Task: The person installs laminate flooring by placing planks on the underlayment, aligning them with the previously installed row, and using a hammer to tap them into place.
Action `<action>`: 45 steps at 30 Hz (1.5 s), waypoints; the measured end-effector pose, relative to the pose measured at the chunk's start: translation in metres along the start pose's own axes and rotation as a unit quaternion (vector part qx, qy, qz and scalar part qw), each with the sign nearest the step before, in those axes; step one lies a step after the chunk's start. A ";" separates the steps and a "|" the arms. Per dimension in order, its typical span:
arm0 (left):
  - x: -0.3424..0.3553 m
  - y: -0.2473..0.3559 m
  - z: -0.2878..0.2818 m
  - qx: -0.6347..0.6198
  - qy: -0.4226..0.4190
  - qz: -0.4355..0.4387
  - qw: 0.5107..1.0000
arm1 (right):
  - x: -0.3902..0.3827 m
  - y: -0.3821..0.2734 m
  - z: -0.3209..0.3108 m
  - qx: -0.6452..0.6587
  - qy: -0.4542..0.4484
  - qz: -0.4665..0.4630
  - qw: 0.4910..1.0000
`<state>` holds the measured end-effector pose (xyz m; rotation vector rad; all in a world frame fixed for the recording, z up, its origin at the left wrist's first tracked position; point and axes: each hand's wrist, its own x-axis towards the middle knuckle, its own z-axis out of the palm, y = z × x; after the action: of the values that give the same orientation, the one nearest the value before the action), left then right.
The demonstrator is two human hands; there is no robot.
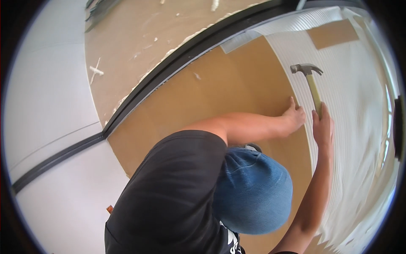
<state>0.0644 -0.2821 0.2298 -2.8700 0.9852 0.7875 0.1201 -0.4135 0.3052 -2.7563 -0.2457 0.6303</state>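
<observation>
My left hand (294, 115) rests on the right edge of a large tan board (198, 93), index finger stretched out along it and the other fingers partly bent. Just right of it, my right hand (322, 127) grips a claw hammer (314, 84) by its yellowish handle, the steel head raised above the hand over a white ribbed sheet (347, 118). Below my hands are my black sleeve (165, 178) and a blue fabric-covered knee (253, 190), with part of a shoe just visible behind it.
A dark metal rail (177, 57) curves along the board's upper edge. Beyond it lies a beige surface (127, 38) with white smears. White panels (46, 76) fill the left side. A small tan piece (332, 34) lies at the upper right. An orange object (109, 209) peeks out at the lower left.
</observation>
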 end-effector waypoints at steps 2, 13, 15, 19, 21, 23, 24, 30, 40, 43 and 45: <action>0.006 -0.003 0.015 0.016 0.020 -0.018 1.000 | -0.033 0.046 0.011 0.058 0.129 -0.056 0.988; 0.034 0.024 -0.027 0.010 -0.006 0.106 0.994 | -0.208 0.250 -0.053 -0.122 0.025 0.121 0.985; 0.041 0.039 -0.009 0.015 -0.006 0.131 0.991 | -0.212 0.265 -0.051 -0.172 -0.044 0.142 0.974; 0.041 0.049 0.012 0.047 0.034 0.152 0.987 | -0.219 0.298 -0.042 -0.191 -0.058 0.146 0.969; 0.038 0.041 0.019 0.069 0.050 0.141 0.986 | -0.213 0.298 -0.036 -0.198 -0.083 0.150 0.965; 0.036 0.039 0.019 0.072 0.045 0.136 0.987 | -0.210 0.299 -0.029 -0.210 -0.126 0.129 0.961; 0.038 0.040 0.019 0.075 0.048 0.130 0.987 | -0.211 0.306 -0.030 -0.228 -0.163 0.108 0.954; 0.043 0.050 0.013 0.072 0.019 0.111 0.991 | -0.239 0.344 -0.028 -0.238 -0.147 0.129 0.951; 0.070 0.112 0.009 -0.013 0.050 0.157 0.986 | -0.300 0.396 -0.049 -0.244 -0.132 0.150 0.949; 0.094 0.160 0.008 -0.032 -0.041 0.209 0.977 | -0.321 0.427 -0.056 -0.261 -0.151 0.185 0.935; 0.106 0.187 0.011 -0.032 -0.051 0.231 0.971 | -0.338 0.447 -0.063 -0.276 -0.172 0.194 0.925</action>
<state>0.0231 -0.4911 0.1993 -2.6391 1.6705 0.9909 -0.1088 -0.9273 0.3462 -3.2447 0.0729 1.3340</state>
